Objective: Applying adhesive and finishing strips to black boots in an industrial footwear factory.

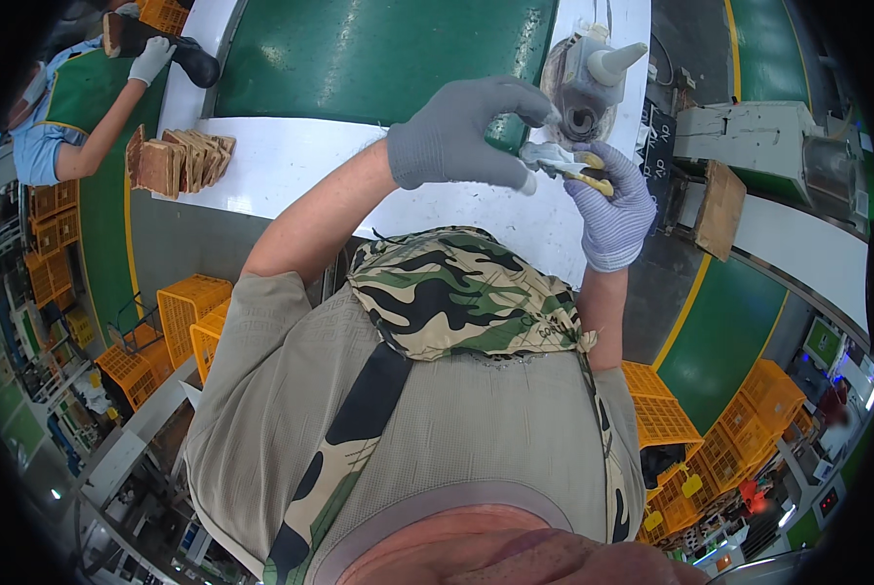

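Note:
In my right hand (614,205), which wears a pale striped glove, is a small tool with yellow handles (593,182); a whitish-blue, crumpled-looking part (550,158) points left from it. I cannot make out the tool's exact kind. My left hand (468,132), in a grey glove, is open beside that pale part, its thumb and fingers spread apart in a C shape. The thumb tip is close to the pale part; whether they touch is unclear. Just beyond both hands stands a translucent container (585,93) with a white cone-shaped nozzle (616,64).
A green conveyor belt (378,58) runs along the white table (291,146). Brown slabs (178,161) stand in a row at left. A co-worker's white-gloved hand (151,60) rests on a dark shoe (191,60). Orange crates (191,302) sit behind; a grey machine (744,146) stands right.

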`<state>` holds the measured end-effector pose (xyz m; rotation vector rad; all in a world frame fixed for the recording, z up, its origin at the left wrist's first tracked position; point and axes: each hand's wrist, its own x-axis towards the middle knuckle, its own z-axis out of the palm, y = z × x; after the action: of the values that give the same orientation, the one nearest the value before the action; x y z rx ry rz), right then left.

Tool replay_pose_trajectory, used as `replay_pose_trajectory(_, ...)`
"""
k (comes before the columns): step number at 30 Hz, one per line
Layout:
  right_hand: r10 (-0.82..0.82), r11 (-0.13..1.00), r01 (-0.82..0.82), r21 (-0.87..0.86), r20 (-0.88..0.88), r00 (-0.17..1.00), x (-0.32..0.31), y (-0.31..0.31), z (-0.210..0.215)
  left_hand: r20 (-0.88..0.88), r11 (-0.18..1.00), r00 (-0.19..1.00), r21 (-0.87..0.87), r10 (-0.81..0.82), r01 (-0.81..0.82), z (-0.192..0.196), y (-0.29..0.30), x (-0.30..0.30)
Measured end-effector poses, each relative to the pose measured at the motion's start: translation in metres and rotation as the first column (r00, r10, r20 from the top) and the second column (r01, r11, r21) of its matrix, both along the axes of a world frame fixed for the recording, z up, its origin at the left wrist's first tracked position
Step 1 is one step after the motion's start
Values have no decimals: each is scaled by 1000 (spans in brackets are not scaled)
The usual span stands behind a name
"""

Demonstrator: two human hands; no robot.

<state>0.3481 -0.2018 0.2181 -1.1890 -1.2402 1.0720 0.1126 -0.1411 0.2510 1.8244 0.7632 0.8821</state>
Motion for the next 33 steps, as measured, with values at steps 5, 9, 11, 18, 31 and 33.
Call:
replay_pose_trajectory(5,39,999,-39,-11,66,997,5,2,0,-141,983,981,-150,-130,108,23,13,9)
replay_pose_trajectory(9,57,998,-55,-26,105,993,4,4,5,-310,987,938,-68,-159,145,23,23,15)
replay_pose_trajectory(11,55,998,-54,-13,128,990,5,4,4,-355,982,916,-107,-184,156,27,26,18)
replay_pose_trajectory(18,79,997,-79,0,112,991,6,4,5,-555,979,808,-56,-195,198,44,26,33)
replay_pose_trajectory(31,142,986,-117,-115,237,961,11,13,10,-451,980,886,97,-111,172,17,22,38)
replay_pose_trajectory(33,157,984,-131,-118,242,958,11,14,12,-420,985,900,70,-115,158,15,21,38)
